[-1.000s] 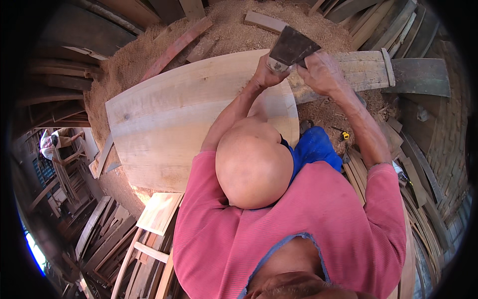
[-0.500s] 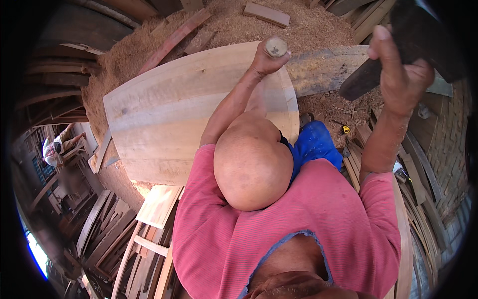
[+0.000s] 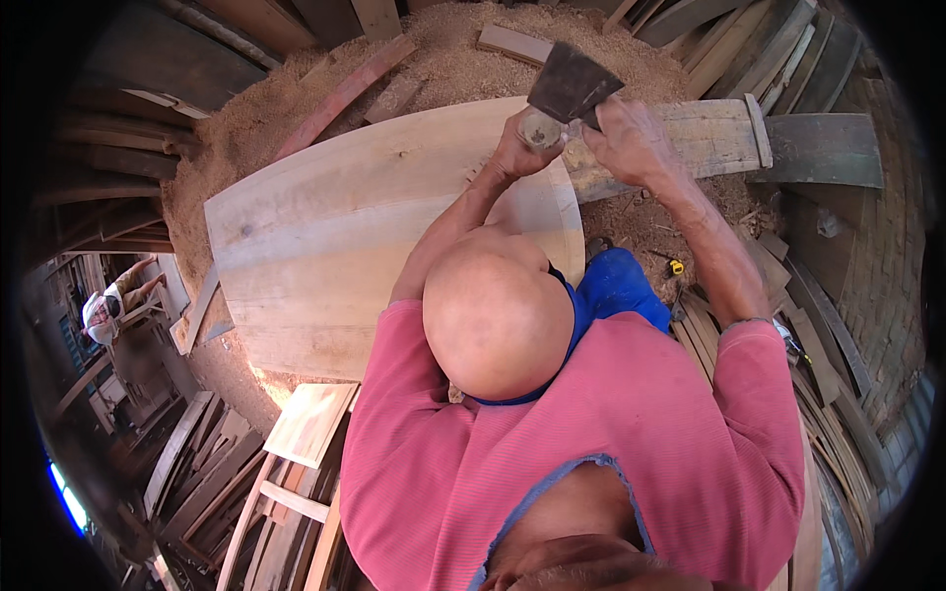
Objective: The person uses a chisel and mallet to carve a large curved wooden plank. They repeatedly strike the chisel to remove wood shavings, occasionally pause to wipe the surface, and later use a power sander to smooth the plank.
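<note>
Sawdust [image 3: 296, 108] covers the workshop floor, where a broad pale panel of joined planks [image 3: 345, 236] lies flat among stacked boards. At the panel's far right corner, my left hand [image 3: 522, 143] is clenched around a short round peg [image 3: 540, 128] held on end, while my right hand [image 3: 631, 138] grips the handle of a hatchet [image 3: 572, 84] whose dark head sits against the peg top. I judge the step in hand to be driving the peg; the next strike calls for a square blow clear of my left fingers, and no containers are in view.
</note>
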Demonstrator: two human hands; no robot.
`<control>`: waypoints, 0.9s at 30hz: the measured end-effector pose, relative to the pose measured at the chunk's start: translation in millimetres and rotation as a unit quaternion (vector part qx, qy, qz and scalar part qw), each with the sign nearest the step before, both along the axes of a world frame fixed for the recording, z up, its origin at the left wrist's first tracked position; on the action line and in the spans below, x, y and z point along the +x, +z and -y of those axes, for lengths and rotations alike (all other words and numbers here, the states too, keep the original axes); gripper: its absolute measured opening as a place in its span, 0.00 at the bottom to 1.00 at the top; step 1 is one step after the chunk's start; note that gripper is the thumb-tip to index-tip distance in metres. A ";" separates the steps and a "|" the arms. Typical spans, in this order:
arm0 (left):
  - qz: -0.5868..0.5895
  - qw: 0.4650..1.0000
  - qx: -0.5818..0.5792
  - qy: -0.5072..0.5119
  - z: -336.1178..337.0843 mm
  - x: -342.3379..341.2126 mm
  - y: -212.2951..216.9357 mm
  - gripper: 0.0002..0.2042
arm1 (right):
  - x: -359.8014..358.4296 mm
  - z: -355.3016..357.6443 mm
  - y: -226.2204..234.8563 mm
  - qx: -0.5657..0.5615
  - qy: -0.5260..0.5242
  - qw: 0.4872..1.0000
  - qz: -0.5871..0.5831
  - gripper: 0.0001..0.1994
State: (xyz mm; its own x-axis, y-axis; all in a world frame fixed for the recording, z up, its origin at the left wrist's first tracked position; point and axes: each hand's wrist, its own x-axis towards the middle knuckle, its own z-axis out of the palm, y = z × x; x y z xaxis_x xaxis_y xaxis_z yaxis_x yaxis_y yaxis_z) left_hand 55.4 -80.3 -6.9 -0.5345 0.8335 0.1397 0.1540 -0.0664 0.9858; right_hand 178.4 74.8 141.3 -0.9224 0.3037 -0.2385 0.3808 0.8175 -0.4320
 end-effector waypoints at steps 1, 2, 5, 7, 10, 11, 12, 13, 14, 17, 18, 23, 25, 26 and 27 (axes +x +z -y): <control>0.034 0.999 0.019 0.010 0.6 2.2 1.1 0.21 | 2.9 -1.3 -0.6 -0.034 -0.048 0.998 -0.033 0.20; 0.038 0.998 0.043 0.025 -8.2 3.0 -1.2 0.17 | 8.4 -0.8 2.0 -0.071 -0.080 0.990 -0.094 0.18; 0.062 0.990 -0.050 0.114 -18.9 -2.7 -4.8 0.13 | 36.6 9.6 9.9 -0.181 -0.163 0.950 -0.194 0.14; 0.052 0.987 -0.062 0.136 -37.4 -4.2 -6.2 0.13 | 66.3 6.0 -13.1 -0.248 -0.218 0.931 -0.158 0.14; 0.042 0.989 -0.083 0.111 -59.0 -2.2 -11.8 0.14 | 106.3 12.0 -46.6 -0.328 -0.309 0.887 -0.098 0.13; 0.036 0.992 -0.079 0.095 -65.6 -2.3 -15.9 0.15 | 117.8 14.1 -53.1 -0.359 -0.337 0.867 -0.077 0.13; 0.033 0.994 -0.075 0.077 -72.8 -0.3 -18.2 0.15 | 129.7 15.4 -54.3 -0.348 -0.342 0.870 -0.068 0.14; 0.038 0.994 -0.098 0.029 -80.9 -0.5 -10.3 0.16 | 143.7 19.3 -59.3 -0.357 -0.362 0.859 -0.066 0.14; 0.044 0.991 -0.121 -0.019 -90.3 -4.3 -2.6 0.16 | 158.9 25.2 -66.8 -0.365 -0.381 0.847 -0.064 0.14; 0.031 0.974 -0.179 -0.134 -104.6 -13.7 -6.2 0.17 | 201.4 55.9 -98.1 -0.455 -0.443 0.770 -0.062 0.14; 0.028 0.969 -0.187 -0.158 -113.9 -15.7 -11.1 0.17 | 207.0 57.7 -103.7 -0.490 -0.463 0.736 -0.063 0.14; -0.036 0.963 -0.197 -0.181 -139.2 -11.6 -19.8 0.17 | 210.6 24.4 -114.3 -0.414 -0.509 0.749 -0.087 0.11; -0.035 0.962 -0.201 -0.181 -154.1 -8.0 -19.4 0.19 | 204.5 2.6 -108.7 -0.415 -0.541 0.720 -0.129 0.11; -0.034 0.958 -0.211 -0.189 -159.0 -5.7 -20.9 0.19 | 202.7 -8.9 -106.0 -0.405 -0.542 0.721 -0.146 0.11; -0.034 0.955 -0.220 -0.195 -163.4 -4.0 -21.2 0.19 | 201.1 -21.5 -101.7 -0.394 -0.541 0.724 -0.164 0.11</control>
